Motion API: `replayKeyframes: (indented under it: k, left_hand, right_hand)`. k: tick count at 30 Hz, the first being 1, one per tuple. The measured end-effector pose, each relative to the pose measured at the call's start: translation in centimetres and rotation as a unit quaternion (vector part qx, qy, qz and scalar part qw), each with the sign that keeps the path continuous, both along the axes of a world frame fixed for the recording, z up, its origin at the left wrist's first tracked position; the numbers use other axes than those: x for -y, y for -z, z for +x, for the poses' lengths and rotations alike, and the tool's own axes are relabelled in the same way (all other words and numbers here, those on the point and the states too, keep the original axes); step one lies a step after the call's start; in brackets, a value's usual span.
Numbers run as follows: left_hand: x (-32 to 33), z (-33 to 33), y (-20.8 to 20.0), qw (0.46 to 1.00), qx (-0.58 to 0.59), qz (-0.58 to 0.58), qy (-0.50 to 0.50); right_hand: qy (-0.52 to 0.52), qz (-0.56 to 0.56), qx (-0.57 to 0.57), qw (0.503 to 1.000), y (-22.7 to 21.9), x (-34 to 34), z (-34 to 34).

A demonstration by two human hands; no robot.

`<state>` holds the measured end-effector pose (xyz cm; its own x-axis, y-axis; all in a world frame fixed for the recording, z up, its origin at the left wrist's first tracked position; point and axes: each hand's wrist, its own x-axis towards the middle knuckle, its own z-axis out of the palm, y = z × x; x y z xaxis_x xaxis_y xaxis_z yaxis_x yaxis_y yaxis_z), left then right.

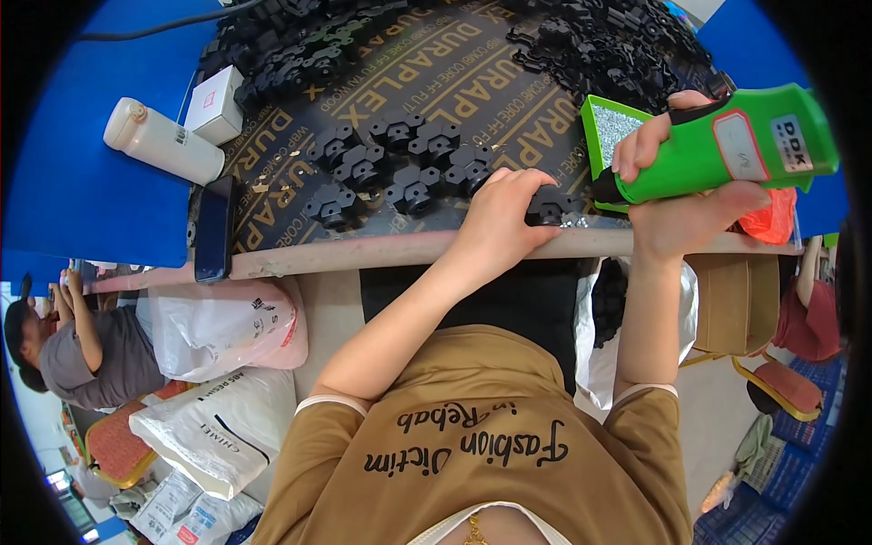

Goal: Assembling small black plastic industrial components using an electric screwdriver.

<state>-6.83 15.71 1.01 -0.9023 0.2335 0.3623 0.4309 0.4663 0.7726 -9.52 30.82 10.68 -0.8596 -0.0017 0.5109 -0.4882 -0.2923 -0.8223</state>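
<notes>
I see left hand [505, 218], centre, pinching a black plastic part [549, 209], right hand [672, 218] clasping a green, seemingly electric screwdriver [704, 162], upper right

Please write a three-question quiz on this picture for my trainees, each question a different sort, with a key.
1. Which hand holds the green plastic handheld tool with a black nose? A) left B) right
2. True or false: the white cylindrical bottle is left of the green plastic tray of silvery metal pieces.
3. Fill in: the left hand grasps a ____ faceted plastic part.

Key: 1. B; 2. true; 3. black.
</notes>
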Motion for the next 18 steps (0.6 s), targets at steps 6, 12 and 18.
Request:
replayKeyframes:
  k: [6, 12, 18]
  left_hand:
    - [-0.06, -0.03, -0.15, 1.000, -0.001, 0.007, -0.002]
    - [-0.02, 0.11, -0.20, 1.000, 0.001, 0.012, -0.005]
    - [0.01, 0.15, -0.59, 1.000, 0.012, 0.006, -0.009]
  right_hand:
    - [0.003, 0.015, 0.005, 1.000, 0.16, -0.16, -0.02]
    - [-0.025, 0.049, 0.023, 0.998, 0.65, 0.43, -0.11]
    - [-0.029, 0.061, 0.021, 0.998, 0.86, 0.45, -0.74]
